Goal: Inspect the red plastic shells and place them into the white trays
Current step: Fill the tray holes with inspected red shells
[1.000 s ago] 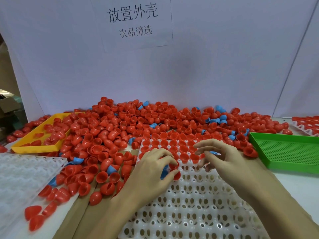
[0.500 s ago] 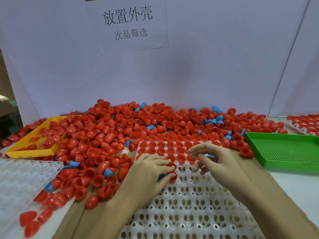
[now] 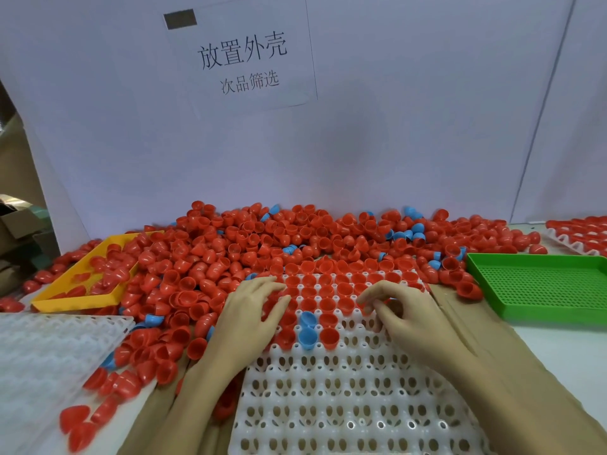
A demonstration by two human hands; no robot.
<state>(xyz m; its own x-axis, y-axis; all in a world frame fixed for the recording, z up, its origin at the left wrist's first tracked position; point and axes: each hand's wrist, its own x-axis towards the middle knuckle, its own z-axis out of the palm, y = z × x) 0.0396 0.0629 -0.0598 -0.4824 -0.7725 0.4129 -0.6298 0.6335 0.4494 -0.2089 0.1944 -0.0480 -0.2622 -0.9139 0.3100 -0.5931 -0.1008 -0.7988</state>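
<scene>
Since approx. 1 s ago, the left hand (image 3: 249, 318) has been flattened, fingers released, at 9 o'clock of the white tray (image 3: 354, 399). Two blue shells (image 3: 308, 330) now sit exposed among red shells (image 3: 328, 336); sorting likely needed. Right hand (image 3: 400, 310): fingers curled, contents can't be told. Trays: 1 yellow (image 3: 82, 300), 1 green (image 3: 538, 287).

shells (image 3: 249, 257): red, a few blue
centre tray (image 3: 345, 405): white
tray at 9 o'clock (image 3: 82, 302): yellow
tray at 3 o'clock (image 3: 538, 290): green, perforated
</scene>
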